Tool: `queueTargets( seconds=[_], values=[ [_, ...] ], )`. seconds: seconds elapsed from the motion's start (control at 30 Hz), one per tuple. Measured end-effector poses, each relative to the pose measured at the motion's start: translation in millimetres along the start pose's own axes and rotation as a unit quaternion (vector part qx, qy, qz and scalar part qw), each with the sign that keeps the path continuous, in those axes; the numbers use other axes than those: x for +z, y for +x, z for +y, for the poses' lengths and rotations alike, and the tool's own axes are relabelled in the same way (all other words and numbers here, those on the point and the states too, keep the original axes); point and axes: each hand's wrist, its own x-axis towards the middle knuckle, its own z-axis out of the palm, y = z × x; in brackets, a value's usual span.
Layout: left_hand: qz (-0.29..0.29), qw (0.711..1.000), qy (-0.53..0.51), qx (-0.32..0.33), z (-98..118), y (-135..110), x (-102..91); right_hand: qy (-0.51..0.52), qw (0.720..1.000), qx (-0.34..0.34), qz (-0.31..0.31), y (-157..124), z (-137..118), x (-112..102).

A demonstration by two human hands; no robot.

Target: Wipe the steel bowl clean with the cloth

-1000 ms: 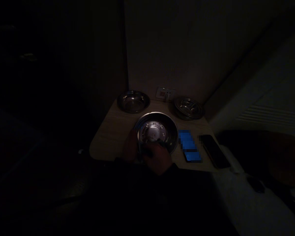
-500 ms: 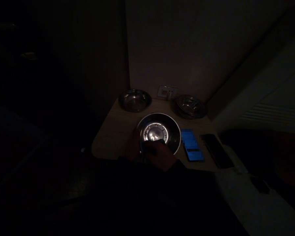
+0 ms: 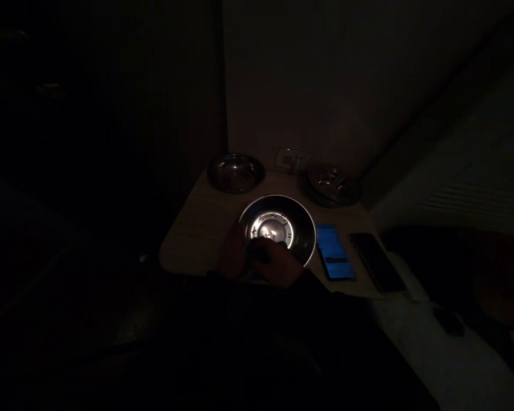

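Observation:
A shiny steel bowl [image 3: 302,228] stands near the front edge of the small wooden table, its inner base lit brightly. At the bowl's left rim is my left hand [image 3: 232,254], its fingers closed round the edge as far as the dark lets me see. My right hand [image 3: 278,265] reaches over the near rim with curled fingers. Something dark and soft-looking shows at those fingers, too dim to name. Both wrists end in dark sleeves.
On the wooden table [image 3: 188,240] a shallow steel dish [image 3: 235,174] sits back left and stacked steel dishes [image 3: 334,185] back right. A lit phone [image 3: 336,251] and a dark phone [image 3: 379,262] lie to the right. Behind is a wall socket [image 3: 292,160].
My right hand has shifted slightly up and left within the near part of the bowl. My left hand stays at the left rim. The scene looks a little dimmer.

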Motion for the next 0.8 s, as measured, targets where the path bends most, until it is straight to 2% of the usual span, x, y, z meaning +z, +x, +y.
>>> queueTargets(
  seconds=[0.13, 0.23, 0.4, 0.5, 0.67, 0.8],
  values=[
    [0.017, 1.0, -0.018, 0.011, -2, 0, 0.8, 0.007, 0.999, -0.01, -0.033, 3, 4, 0],
    [0.008, 0.999, -0.01, 0.033, -1, -1, 0.6, 0.001, 0.999, -0.009, -0.042, 1, 4, -2],
    [0.018, 0.998, -0.05, -0.038, 5, -2, 0.5, -0.02, 0.999, -0.005, -0.044, 5, -3, -4],
    [0.022, 0.997, -0.071, -0.027, 4, -2, 0.8, -0.038, 0.998, -0.017, -0.044, 2, -4, -6],
    [0.01, 0.996, -0.091, 0.017, 1, -2, 1.6, -0.085, 0.994, -0.056, -0.041, -25, 5, -14],
    [-0.014, 0.995, -0.102, 0.004, 4, -2, 0.9, -0.187, 0.97, -0.153, 0.009, -53, 20, -16]
  ],
)
